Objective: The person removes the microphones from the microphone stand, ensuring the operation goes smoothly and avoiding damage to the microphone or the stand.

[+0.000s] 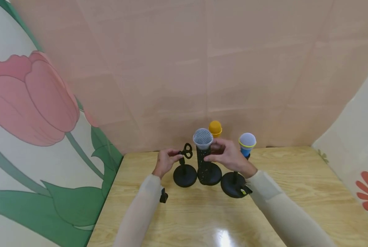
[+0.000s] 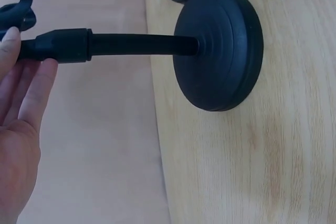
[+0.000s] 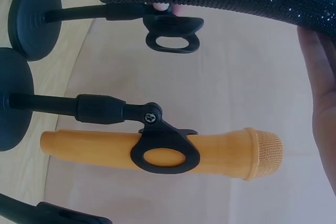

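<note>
So here's the setup: 4 black round-base mic stands are sitting bunched together near the back edge of a light wooden table, right up against a pinkish paper backdrop.

The right hand is gripping a black glitter-covered microphone with a silver mesh head, fingers curled round the body just under the head. It's standing upright, bottom end down around the middle stand's base; I can't tell if it's touching the base.

The left hand is steadying the empty black stand with a ring-shaped clip. In the left wrist view the fingertips are lying close together on the stem just below the clip, but I can't tell how firmly they're pinching it.

Progress-wise, judging by how things are lying: 2 mics are already seated. The orange microphone is sitting in its clip in the back, and the blue microphone with a white foam head and yellow band is sitting on the right stand. The sparkly one isn't clipped anywhere, and the left clip is empty, so I'd say roughly 2 out of 3 done, with this last mic waiting to go in.
</note>
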Motion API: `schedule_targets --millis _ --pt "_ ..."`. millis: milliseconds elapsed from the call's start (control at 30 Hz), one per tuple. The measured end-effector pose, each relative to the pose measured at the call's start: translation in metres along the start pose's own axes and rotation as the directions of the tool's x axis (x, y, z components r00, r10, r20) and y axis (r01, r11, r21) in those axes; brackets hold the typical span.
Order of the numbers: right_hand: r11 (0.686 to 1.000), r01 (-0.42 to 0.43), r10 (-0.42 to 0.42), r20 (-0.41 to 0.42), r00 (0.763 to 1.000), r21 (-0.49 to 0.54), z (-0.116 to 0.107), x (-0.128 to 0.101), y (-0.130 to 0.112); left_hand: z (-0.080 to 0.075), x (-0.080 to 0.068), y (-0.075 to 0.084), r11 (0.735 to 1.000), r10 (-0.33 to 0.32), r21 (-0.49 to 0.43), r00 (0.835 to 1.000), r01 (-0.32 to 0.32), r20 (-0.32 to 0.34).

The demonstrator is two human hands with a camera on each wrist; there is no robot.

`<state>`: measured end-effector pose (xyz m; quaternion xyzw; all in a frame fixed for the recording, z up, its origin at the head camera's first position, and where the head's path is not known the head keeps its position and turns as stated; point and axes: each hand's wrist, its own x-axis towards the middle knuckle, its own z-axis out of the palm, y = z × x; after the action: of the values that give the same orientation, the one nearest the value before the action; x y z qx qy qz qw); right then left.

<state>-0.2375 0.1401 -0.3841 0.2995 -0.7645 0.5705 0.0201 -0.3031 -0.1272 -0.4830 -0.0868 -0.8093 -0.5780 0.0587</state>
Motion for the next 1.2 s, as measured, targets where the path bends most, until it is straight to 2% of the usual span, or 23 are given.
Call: schedule_targets --millis 133,267,433,467,733,967,1200 --pt "1.0 -0.001 0.001 0.002 1.0 0.005 0.001 -0.001 0.003 0.001 0.004 -0.002 0.998 -0.026 -0.058 1.0 0.026 0.0" --pt "1.0 -0.013 0.013 -0.001 1.0 -0.007 0.001 -0.003 0.005 0.002 0.006 0.002 0.999 -0.018 -0.05 1.0 0.018 -0.011" --pt "1.0 -0.031 0.031 0.0 1.0 0.002 0.002 -0.005 0.01 0.003 0.012 0.003 0.996 -0.052 -0.076 0.999 0.051 -0.011" --pt "0.999 -0.031 0.031 -0.001 1.0 0.008 0.002 -0.005 0.011 0.004 0.015 -0.003 0.996 -0.053 -0.079 0.999 0.052 -0.01" --pt "0.999 -0.037 0.037 -0.009 0.999 0.019 0.005 -0.01 0.019 0.0 0.022 -0.003 0.992 -0.073 -0.099 0.997 0.072 -0.001" --pt "0.998 -0.066 0.066 -0.021 0.998 0.007 0.008 -0.015 0.026 -0.002 0.029 -0.001 0.994 -0.067 -0.082 0.998 0.066 -0.011" --pt "0.998 -0.063 0.064 -0.015 0.998 0.03 0.013 -0.02 0.035 0.0 0.038 0.004 0.993 -0.104 -0.057 0.994 0.103 -0.014"
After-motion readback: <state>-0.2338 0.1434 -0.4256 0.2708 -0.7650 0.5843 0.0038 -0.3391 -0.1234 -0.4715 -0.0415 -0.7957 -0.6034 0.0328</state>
